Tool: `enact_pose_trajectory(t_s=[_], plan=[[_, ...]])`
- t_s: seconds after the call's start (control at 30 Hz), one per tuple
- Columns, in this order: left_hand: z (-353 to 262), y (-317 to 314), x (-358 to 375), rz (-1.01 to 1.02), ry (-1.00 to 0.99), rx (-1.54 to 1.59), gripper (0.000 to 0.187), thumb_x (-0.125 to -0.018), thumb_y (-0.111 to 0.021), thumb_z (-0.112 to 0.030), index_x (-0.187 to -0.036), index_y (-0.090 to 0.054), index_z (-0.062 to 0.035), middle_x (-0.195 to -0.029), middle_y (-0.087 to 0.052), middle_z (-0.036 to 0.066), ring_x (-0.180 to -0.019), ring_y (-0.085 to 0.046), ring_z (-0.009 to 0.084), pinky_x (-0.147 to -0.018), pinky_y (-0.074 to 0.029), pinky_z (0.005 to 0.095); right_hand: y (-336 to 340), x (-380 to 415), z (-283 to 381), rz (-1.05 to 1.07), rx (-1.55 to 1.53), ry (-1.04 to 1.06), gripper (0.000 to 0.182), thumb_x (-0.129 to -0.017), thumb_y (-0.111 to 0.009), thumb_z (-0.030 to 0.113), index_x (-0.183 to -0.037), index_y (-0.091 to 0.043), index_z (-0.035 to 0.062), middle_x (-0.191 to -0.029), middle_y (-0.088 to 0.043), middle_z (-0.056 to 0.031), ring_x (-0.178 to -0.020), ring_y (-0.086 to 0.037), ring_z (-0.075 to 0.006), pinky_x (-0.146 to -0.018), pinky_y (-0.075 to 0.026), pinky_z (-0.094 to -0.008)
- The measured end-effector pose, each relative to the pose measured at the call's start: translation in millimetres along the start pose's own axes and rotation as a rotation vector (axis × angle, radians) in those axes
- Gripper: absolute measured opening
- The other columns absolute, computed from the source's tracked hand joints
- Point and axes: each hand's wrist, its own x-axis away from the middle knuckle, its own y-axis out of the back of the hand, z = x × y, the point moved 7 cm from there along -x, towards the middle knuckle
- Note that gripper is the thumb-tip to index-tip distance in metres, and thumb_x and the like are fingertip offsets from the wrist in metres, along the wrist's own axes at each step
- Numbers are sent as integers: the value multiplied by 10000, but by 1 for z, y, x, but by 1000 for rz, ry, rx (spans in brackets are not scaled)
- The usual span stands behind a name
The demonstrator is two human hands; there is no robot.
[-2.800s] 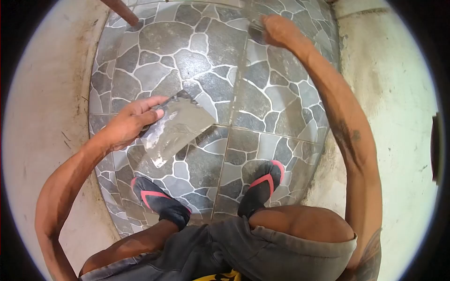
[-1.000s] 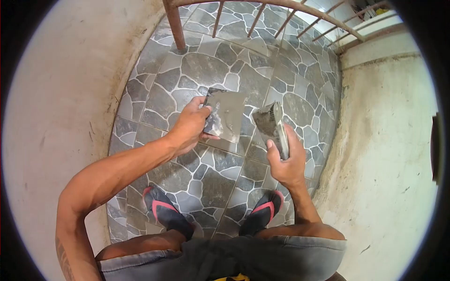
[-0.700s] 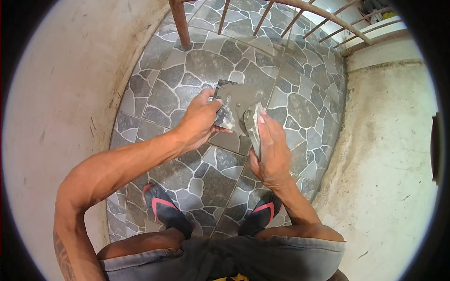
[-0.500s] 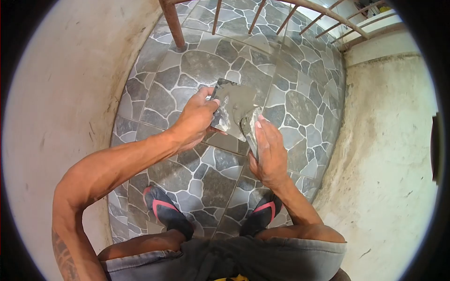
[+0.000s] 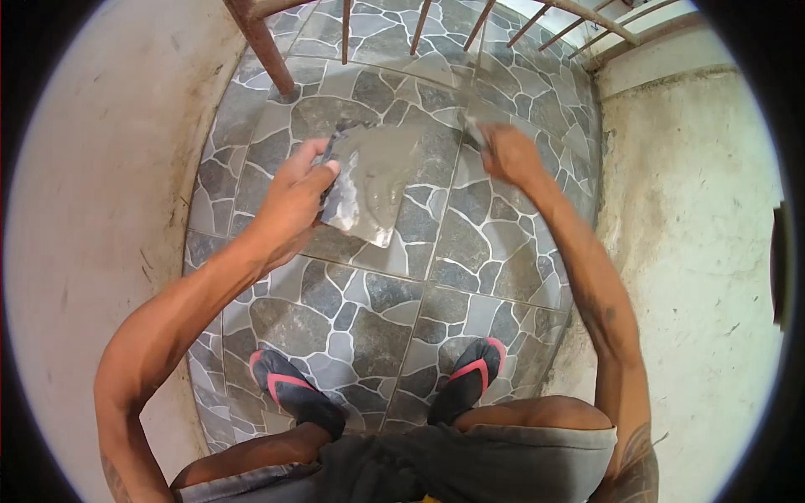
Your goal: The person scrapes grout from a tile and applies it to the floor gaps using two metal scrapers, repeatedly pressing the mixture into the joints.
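My left hand [image 5: 298, 189] grips the left edge of a flat, roughly square board [image 5: 341, 205], with the thumb on top. Wet grey mortar [image 5: 381, 163] is spread over much of the board, and whitish smears show at its lower left. Up and to the right, apart from the board, my right hand [image 5: 510, 155] is closed around a trowel [image 5: 475, 132]. Motion blurs the trowel, so its blade has no clear outline. Both hands are above the tiled floor.
Stone-patterned tiles cover the floor [image 5: 360, 327]. A rusty metal railing [image 5: 270, 54] stands ahead. Stained walls rise on the left [image 5: 109, 168] and right [image 5: 671, 251]. My feet, in flip-flops with pink straps [image 5: 289, 379], are below.
My right hand has lifted the trowel off the board and swung it forward and right. My left hand has moved left with the board, and the view has shifted slightly.
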Motion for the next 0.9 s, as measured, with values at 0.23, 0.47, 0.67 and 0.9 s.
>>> enact_pose_trajectory(t_s=[0.23,0.47,0.67,0.9], plan=[[19,32,-4,-2,21,-25,344,-1000,-487,-140,-1331,-455,-52,-1131,-597,32,-975,-587,95,-841,-497,274,-17,-102,-28,78,178,104,206,-718,-658,179,-824,-678,4,-858,-685,-222,-838,-668,-416,-721,-548,-512],[11,58,-38,-73,34,12,374,-995,-481,-132,-1359,-457,-45,-1153,-606,35,-1018,-592,93,-847,-514,272,-36,-74,7,325,162,146,234,-672,-689,135,-869,-657,12,-901,-680,-207,-846,-662,-407,-724,-551,-489],[-11,45,-73,-6,7,29,392,-1008,-490,-151,-1383,-455,-45,-1170,-608,26,-1001,-602,87,-867,-511,276,-30,30,91,457,63,160,343,-685,-694,102,-1006,-605,23,-1014,-636,-160,-971,-640,-360,-763,-559,-446],[-36,20,-83,54,-55,0,347,-1010,-494,-156,-1331,-481,-27,-1072,-633,28,-903,-628,90,-805,-539,286,-39,149,175,513,-78,74,164,-769,-626,78,-925,-641,31,-964,-619,-143,-964,-618,-327,-672,-562,-401]])
